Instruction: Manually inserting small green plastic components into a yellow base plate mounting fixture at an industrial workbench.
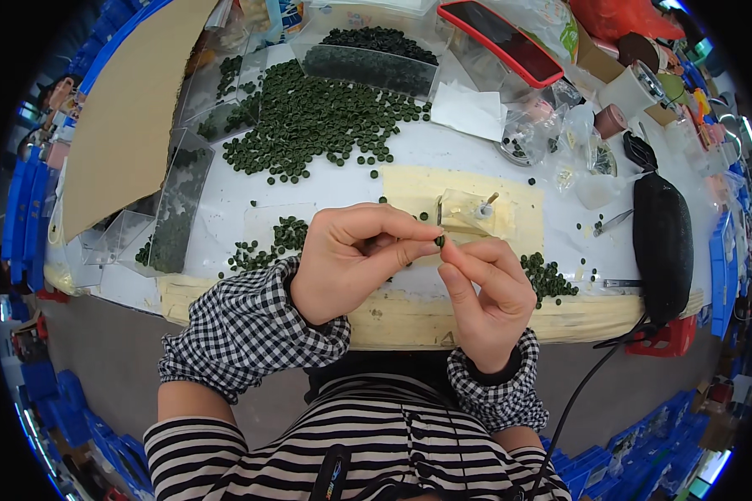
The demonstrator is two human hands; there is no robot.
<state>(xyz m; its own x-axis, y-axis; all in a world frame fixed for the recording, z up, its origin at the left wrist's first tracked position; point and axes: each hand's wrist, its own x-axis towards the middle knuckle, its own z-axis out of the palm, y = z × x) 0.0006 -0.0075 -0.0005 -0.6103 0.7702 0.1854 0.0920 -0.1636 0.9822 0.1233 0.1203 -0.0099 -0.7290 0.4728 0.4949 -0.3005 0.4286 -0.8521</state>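
Note:
Between the thumb and index finger of my left hand [351,255] is a small dark green round piece [439,241], held just above the table's front edge. My right hand [491,292] meets it from the other side. Its index fingertip touches the piece, while the thumb stands apart below. Just behind my fingertips is a block wrapped in yellowish tape [464,219], with a short upright peg [483,209] on it. A small pile of similar green pieces [547,280] lies right of my right hand, and another small pile [291,234] lies beyond my left wrist.
A large spread of green pieces [301,125] covers the back left, beside clear plastic trays [368,71] and a cardboard sheet [129,125]. A red-cased phone [505,42] and folded white tissue [468,108] lie behind. At right are a black pouch [664,242] and tweezers [614,221].

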